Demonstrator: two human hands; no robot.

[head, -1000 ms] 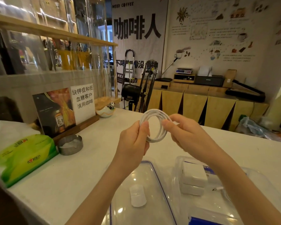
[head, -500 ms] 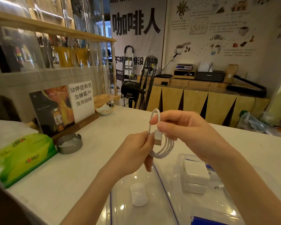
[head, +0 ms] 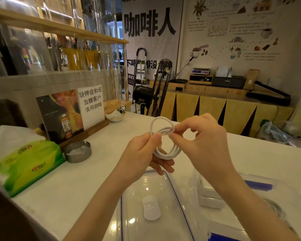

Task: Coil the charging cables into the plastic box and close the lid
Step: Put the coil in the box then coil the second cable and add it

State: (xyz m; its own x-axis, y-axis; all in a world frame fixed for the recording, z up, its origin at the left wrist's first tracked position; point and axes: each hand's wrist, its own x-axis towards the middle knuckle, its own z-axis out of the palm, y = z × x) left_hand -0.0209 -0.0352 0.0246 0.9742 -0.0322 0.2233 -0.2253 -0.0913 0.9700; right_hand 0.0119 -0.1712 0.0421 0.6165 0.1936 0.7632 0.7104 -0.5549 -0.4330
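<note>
A white charging cable [head: 165, 150], wound into a small coil of several loops, is held in the air above the white counter. My left hand [head: 142, 153] pinches the coil at its left side. My right hand [head: 202, 141] grips the top of the coil with thumb and forefinger. Below my hands lies the clear lid [head: 137, 192] with a blue rim and a white tab. To its right stands the clear plastic box [head: 285, 193] with white charger blocks [head: 210, 200] inside, partly hidden by my right forearm.
A green tissue pack [head: 28, 164] and a metal ashtray [head: 77, 151] sit at the left of the counter [head: 87, 181]. Behind them stands a wooden sign holder [head: 69, 112] and a small panda dish [head: 116, 114]. A glass partition rises along the left.
The coil has turned from edge-on to a flatter view. My right hand has moved from holding the plug over the loops to pinching the coil's top. Both hands sit slightly higher.
</note>
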